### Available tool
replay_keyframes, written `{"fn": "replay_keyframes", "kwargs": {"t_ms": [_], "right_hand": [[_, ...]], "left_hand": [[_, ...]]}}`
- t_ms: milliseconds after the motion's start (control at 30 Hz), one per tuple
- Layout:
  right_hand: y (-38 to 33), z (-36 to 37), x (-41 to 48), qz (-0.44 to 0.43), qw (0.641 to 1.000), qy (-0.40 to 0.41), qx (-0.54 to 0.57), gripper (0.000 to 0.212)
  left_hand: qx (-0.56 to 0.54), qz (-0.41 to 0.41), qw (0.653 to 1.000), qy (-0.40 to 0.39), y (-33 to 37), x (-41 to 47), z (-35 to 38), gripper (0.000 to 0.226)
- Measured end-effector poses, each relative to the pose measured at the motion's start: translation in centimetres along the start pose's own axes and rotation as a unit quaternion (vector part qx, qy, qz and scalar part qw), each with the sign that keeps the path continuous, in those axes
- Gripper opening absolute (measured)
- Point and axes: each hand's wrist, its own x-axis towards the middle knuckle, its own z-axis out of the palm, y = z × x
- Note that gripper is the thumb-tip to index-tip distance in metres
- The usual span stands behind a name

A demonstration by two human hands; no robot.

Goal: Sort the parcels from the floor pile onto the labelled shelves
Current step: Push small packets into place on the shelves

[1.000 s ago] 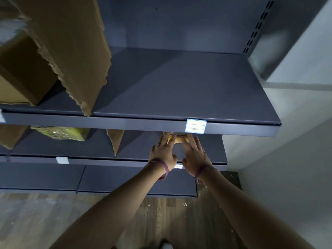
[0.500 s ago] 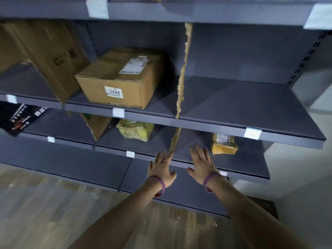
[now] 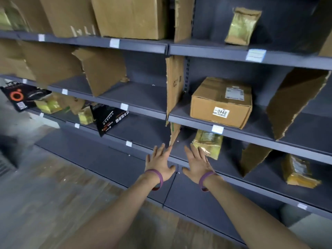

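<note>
Both my hands are held out in front of the grey shelf unit, fingers spread, holding nothing. My left hand point(image 3: 159, 163) and my right hand point(image 3: 197, 164) hover before the edge of a low shelf point(image 3: 233, 180). A yellow padded parcel point(image 3: 208, 145) lies on that shelf just beyond my right fingertips. Another yellow-brown parcel point(image 3: 299, 172) lies further right on the same shelf. A cardboard box point(image 3: 221, 102) marked 0448 sits one shelf higher. A gold pouch point(image 3: 241, 26) stands on the top right shelf.
Torn cardboard dividers point(image 3: 174, 87) split the shelves into bays. Black parcels point(image 3: 109, 118) and small yellow parcels point(image 3: 85, 116) sit at the left. White labels point(image 3: 217, 129) mark the shelf edges. Wooden floor point(image 3: 45, 194) lies below left.
My hands let go of the yellow-brown parcel on the low shelf and drew back, open. The view swung left and back, showing more shelves and parcels.
</note>
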Motion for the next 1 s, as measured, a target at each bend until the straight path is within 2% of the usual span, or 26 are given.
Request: {"fn": "replay_keyframes", "kwargs": {"t_ms": [300,500,733,1000], "right_hand": [[-13.2,-0.5,8.1,-0.087,0.996,0.013,-0.010,0.083],[-21.8,1.1,17.1,-0.151,0.989,0.000,-0.010,0.081],[-32.2,4.9,26.8,-0.211,0.977,-0.038,0.002,0.084],[-41.4,8.1,34.1,-0.240,0.969,-0.059,-0.016,0.085]], "left_hand": [[0.014,-0.043,0.998,0.054,-12.3,2.2,-9.1,0.076],[0.011,-0.110,0.991,0.077,-22.1,5.0,-13.5,0.077],[0.017,-0.204,0.976,0.072,-33.1,8.3,-18.6,0.077],[0.013,-0.233,0.969,0.078,-43.5,11.4,-21.9,0.077]]}}
